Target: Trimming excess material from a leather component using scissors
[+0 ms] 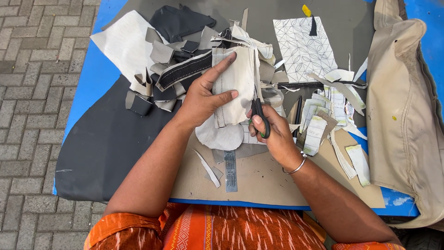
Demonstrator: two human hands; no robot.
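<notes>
1. Room around the hands is scarce: scraps crowd the table ahead of them and to both sides, and the only bare patch is the tan cardboard sheet (259,178) just below the wrists, running to the blue table edge (99,69) nearest the person.
2. The left hand (203,97) reaches in from the lower left, forearm angled up and to the right, fingers spread. Thumb and forefinger grip the off-white fabric piece (236,83), holding it upright-long above the table, with the palm behind its left edge.
3. The right hand (273,132) comes in from the lower right, a metal bangle (296,167) on the wrist. Its fingers are closed through the handles of green-handled scissors (258,115), whose dark blades point up along the right edge of the fabric piece, touching it.
4. The fabric piece thus lies between the two hands, its lower rounded end hanging over a steel ruler (230,171) that lies on the cardboard.
5. Left of the left hand sits a heap of grey and black offcuts (162,69), beyond it a white sheet (125,41) and a dark grey sheet (106,139) covering the table's left part.
6. Right of the scissors lie pale paper strips (323,115) and a black pen (297,113); farther up, a patterned white sheet (303,46).
7. Along the table's right edge a beige fabric cover (402,106) is draped, well apart from both hands.
</notes>
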